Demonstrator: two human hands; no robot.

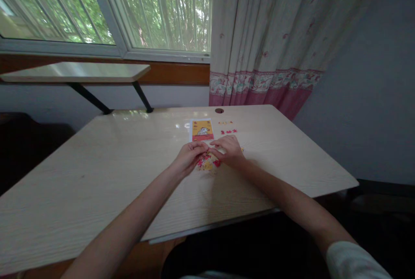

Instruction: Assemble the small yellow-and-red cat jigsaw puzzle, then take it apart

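Note:
My left hand is closed in a pinch above the middle of the table, with a small puzzle piece at its fingertips, mostly hidden. From the other side my right hand meets it, thumb and forefinger bent around the same spot. Just below the hands lies a loose heap of small red and yellow puzzle pieces. Beyond them is a picture card of a white animal on an orange and red ground. A short row of red pieces and a row of yellowish pieces lie to its right.
The pale wooden table has a round cable hole near its back edge. A raised shelf on black supports stands at the back left. Behind are a barred window and a patterned curtain.

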